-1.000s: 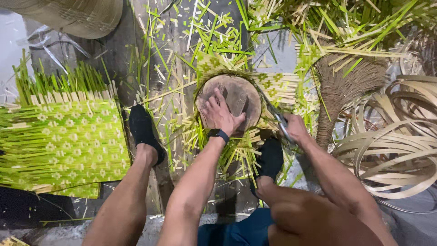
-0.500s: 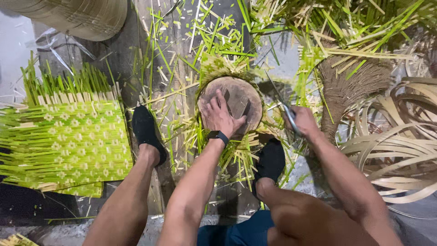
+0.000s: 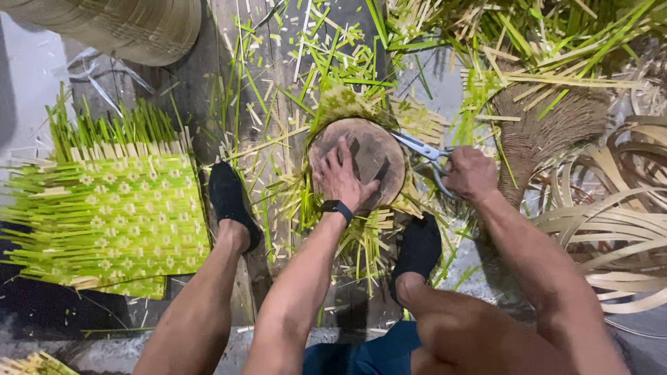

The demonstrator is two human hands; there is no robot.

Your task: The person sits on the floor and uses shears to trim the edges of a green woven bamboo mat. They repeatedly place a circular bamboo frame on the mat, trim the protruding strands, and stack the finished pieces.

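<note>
Your left hand [image 3: 342,179] presses flat, fingers apart, on the round wood disc [image 3: 358,167] w/ green strips under it, right hand [image 3: 471,173] clamped on scissors [image 3: 424,149] at disc's right edge, trimming step probably; next cut needs steady pressing.

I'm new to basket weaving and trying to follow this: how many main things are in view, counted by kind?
Hands: 2, left hand pressing on the disc, right hand holding the scissors
Round wooden disc: 1
Scissors: 1
Green woven mat: 1
Black shoes: 2
Wristwatch: 1
Brush: 1
Total: 9
</note>
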